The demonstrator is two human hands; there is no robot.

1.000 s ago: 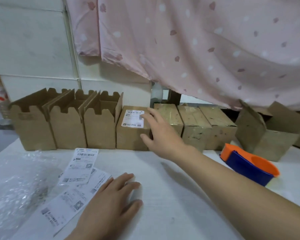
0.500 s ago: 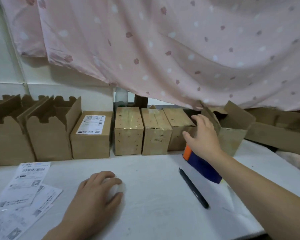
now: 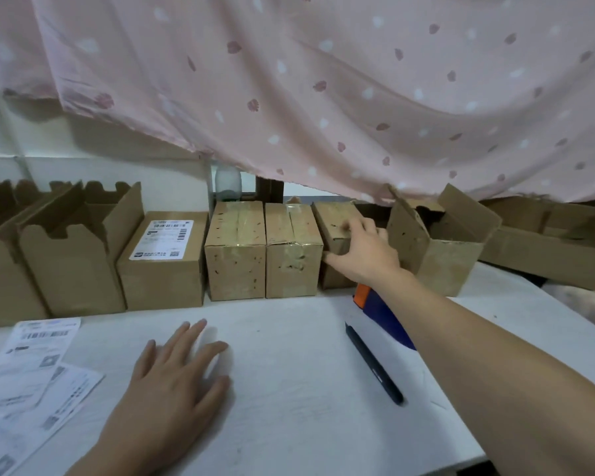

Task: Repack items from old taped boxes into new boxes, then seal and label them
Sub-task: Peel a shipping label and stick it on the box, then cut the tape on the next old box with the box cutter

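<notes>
Three old taped boxes stand in a row at the back of the white table (image 3: 289, 389): the first taped box (image 3: 234, 255), the second taped box (image 3: 291, 255) and the third taped box (image 3: 334, 214). My right hand (image 3: 364, 252) lies on the third one, fingers spread across its top and thumb against its front face. To their left is a sealed new box (image 3: 162, 269) with a shipping label on top. My left hand (image 3: 172, 383) rests flat on the table with nothing in it.
Several open new boxes (image 3: 73, 262) stand at the left. An opened old box (image 3: 440, 255) and cardboard trays (image 3: 547, 249) sit at the right. A black pen (image 3: 373, 364), an orange-blue tape dispenser (image 3: 378, 310) and loose labels (image 3: 31, 359) lie on the table. A pink curtain (image 3: 323, 80) hangs low.
My right hand left the labelled box, swung right over the row and came down on the third taped box. The view panned right. My left hand stayed flat on the table.
</notes>
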